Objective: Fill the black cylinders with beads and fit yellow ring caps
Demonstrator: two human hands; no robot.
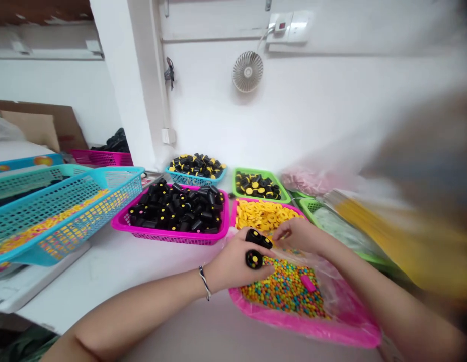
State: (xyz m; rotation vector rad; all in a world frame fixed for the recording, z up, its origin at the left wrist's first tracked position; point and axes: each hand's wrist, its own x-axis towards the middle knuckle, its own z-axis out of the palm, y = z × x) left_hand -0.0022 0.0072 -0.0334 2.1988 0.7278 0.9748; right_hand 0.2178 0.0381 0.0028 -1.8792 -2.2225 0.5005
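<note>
My left hand [233, 259] is closed around small black plastic tubes [253, 259] whose ends show a yellow centre. It is held over a pink tray [294, 324] lined with clear plastic and filled with small multicoloured candy-like balls [290, 286]. A small pink scoop-like piece [308, 283] lies on the balls. My right hand [299, 235] is just beside the tubes, at the near edge of a pink basket of yellow plastic rings [265, 215]. Its fingers are curled, and whatever may be between them is hidden.
A magenta basket [169, 238] of black tubes stands left of my hands. Behind are a blue basket [198, 179] and a green basket [261, 197] of black-and-yellow pieces. Large turquoise baskets [116, 201] are at left. Another green basket [311, 206] holds clear plastic. A fan [247, 72] hangs on the wall.
</note>
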